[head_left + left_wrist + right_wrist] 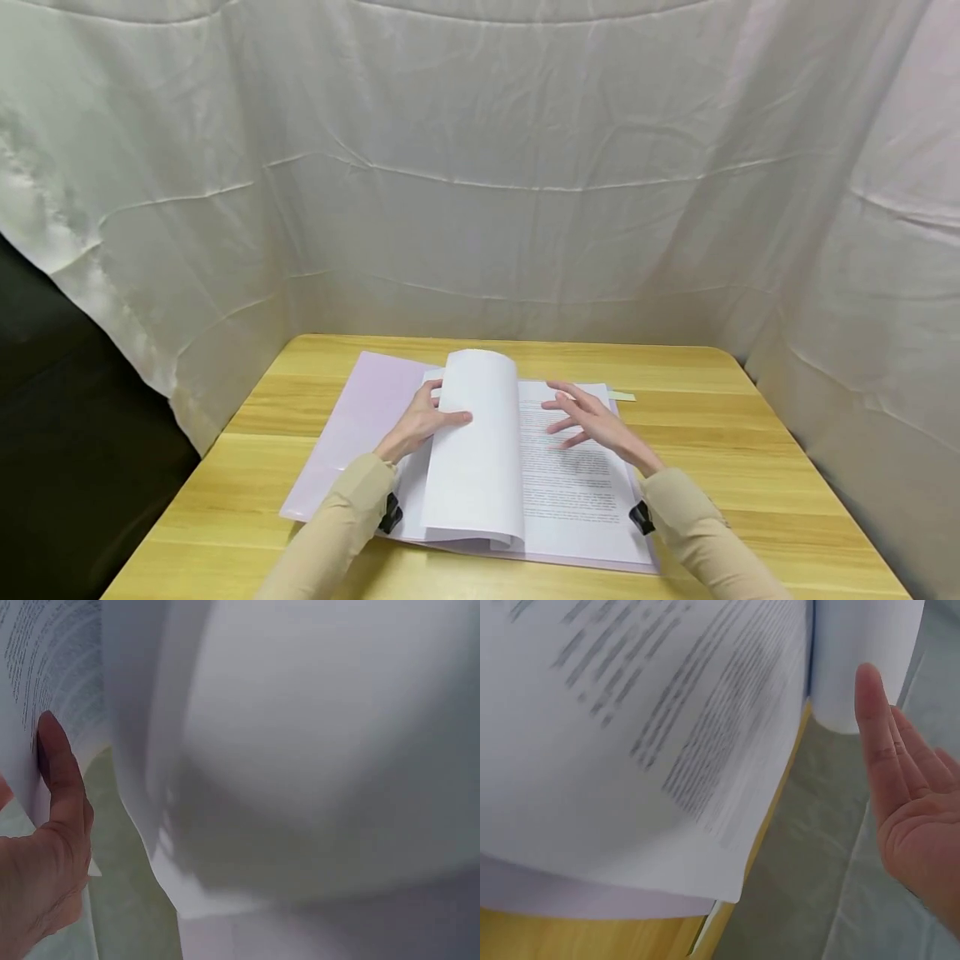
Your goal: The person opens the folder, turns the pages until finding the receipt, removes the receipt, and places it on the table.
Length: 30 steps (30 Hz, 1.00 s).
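A stack of printed paper lies in an open pale purple folder (352,442). Its turned pages (480,458) curl up over the left side, blank side showing. My left hand (422,423) holds their edge, thumb on the blank face and fingers behind. In the left wrist view the left hand (60,825) appears beside a printed sheet. Over the printed page (570,492) on the right, my right hand (592,423) hovers with fingers spread, holding nothing. The right wrist view shows the right hand (922,787) near the curled paper (862,645).
The folder lies on a wooden table (750,467). A pale yellow-green tab (622,397) sticks out past the page's upper right edge. Grey-white cloth (480,233) hangs behind and at the sides. Something black (67,433) stands at far left.
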{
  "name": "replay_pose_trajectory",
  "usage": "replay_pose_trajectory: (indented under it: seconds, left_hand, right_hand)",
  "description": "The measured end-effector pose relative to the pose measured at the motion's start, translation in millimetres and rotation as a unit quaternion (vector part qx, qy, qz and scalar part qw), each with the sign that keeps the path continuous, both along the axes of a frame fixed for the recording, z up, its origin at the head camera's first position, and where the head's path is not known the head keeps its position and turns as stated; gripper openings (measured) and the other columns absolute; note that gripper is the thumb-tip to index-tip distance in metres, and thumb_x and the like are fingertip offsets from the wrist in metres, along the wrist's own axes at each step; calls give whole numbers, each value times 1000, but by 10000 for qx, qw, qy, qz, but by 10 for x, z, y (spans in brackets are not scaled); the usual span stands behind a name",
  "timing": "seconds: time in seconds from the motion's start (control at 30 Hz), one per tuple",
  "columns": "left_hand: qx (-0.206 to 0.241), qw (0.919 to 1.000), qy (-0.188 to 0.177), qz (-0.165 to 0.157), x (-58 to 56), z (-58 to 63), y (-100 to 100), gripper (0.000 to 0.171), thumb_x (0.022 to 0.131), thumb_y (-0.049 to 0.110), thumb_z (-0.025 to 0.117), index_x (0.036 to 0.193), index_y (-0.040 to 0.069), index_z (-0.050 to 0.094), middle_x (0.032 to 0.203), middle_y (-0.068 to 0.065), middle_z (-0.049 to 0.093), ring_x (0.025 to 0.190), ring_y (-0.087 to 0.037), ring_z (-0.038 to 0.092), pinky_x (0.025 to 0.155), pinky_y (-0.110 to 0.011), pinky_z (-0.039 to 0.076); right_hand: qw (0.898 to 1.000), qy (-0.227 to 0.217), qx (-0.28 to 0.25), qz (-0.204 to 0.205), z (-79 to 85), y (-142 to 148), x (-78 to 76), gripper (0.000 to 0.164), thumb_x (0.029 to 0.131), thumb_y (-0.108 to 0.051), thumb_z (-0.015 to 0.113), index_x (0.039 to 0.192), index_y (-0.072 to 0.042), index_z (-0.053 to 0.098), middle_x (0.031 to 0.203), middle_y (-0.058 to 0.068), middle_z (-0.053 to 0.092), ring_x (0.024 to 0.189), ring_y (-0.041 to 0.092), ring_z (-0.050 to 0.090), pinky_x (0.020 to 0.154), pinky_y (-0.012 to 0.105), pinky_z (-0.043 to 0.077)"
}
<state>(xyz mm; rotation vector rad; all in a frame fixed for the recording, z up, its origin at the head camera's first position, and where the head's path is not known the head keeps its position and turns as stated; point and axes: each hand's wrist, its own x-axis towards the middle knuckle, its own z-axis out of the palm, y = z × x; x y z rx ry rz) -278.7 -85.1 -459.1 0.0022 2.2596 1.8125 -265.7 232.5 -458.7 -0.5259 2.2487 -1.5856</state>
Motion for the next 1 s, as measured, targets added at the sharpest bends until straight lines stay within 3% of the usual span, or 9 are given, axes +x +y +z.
replay_pose_trajectory:
  seconds: [0.27,0.63,1.0]
  left_hand:
    - [-897,9958,146,-62,-22,-74,-162,90,80,11,84,150,-2,29,129,-32,59,102,-36,68,87,-46,59]
    - [-1774,9832,425,-41,-64,-144,-275,88,80,11,83,147,-7,29,145,-36,46,134,-50,47,113,-59,41]
    - [-2355,9709,426,-90,-50,-150,-327,91,82,14,83,150,-6,26,145,-38,46,136,-50,46,112,-58,42]
  right_hand:
    - [9986,369,269,-267,-128,116,-62,54,107,-25,50,153,-1,33,144,37,49,114,48,65,87,48,61]
    - [9959,399,474,-656,-211,259,-146,57,103,-21,57,151,2,36,145,34,50,125,46,58,93,49,57]
    - [9837,923,1196,-971,-301,365,-277,55,101,-20,59,146,8,42,139,33,55,125,47,56,104,56,50]
